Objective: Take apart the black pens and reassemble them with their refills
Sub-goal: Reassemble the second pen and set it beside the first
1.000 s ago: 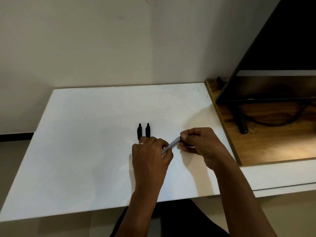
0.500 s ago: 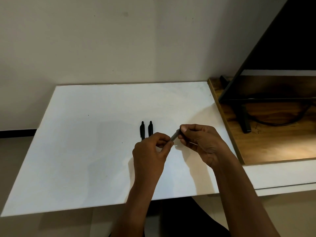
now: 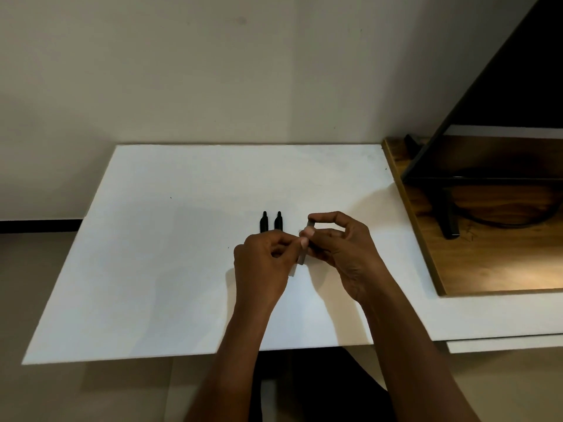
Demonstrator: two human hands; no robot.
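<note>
Two black pens (image 3: 263,222) (image 3: 279,221) lie side by side on the white board (image 3: 170,269), tips pointing away from me, just beyond my left hand. A third, grey-black pen (image 3: 302,257) is held nearly upright between both hands. My right hand (image 3: 344,257) pinches its upper end between thumb and forefinger. My left hand (image 3: 265,263) grips it lower down, fingertips touching the barrel. A short grey end (image 3: 292,272) shows below my left hand. Whether the pen's parts are separated is hidden by the fingers.
A wooden board (image 3: 475,269) lies to the right of the white board. On it stands a black monitor stand (image 3: 447,217) with a cable (image 3: 511,222), under a dark screen (image 3: 502,95). The wall runs close behind. The white board's front edge (image 3: 182,356) is near my body.
The held pen has swung from a slant to nearly upright. My hands have come closer together, and the right thumb and forefinger now pinch the pen's top.
</note>
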